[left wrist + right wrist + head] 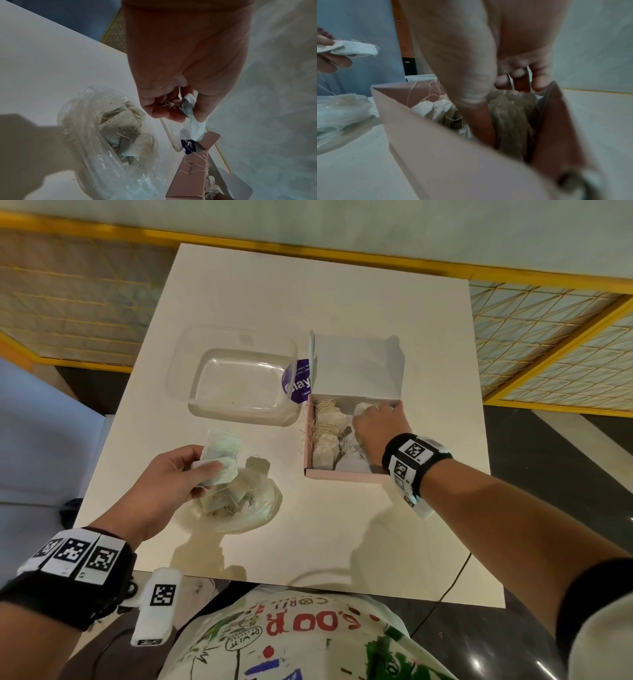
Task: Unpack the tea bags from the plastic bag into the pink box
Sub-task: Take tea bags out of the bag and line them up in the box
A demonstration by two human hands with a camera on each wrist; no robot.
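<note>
The pink box [342, 474] stands open on the white table [342, 296], lid flipped back, with several tea bags [325, 436] upright along its left side. My right hand [375, 422] reaches into the box's far right corner, where thumb and fingers pinch a brown tea bag [510, 116] against the wall. The crumpled clear plastic bag [255, 508] lies left of the box with more tea bags [125, 132] inside. Just above it, my left hand [202, 470] pinches a small bunch of pale tea bags [222, 455].
An empty clear plastic tub [236, 378] sits behind the plastic bag, partly over a round purple sticker [300, 383]. The table's near edge runs just in front of my torso. Yellow mesh fencing borders the far side.
</note>
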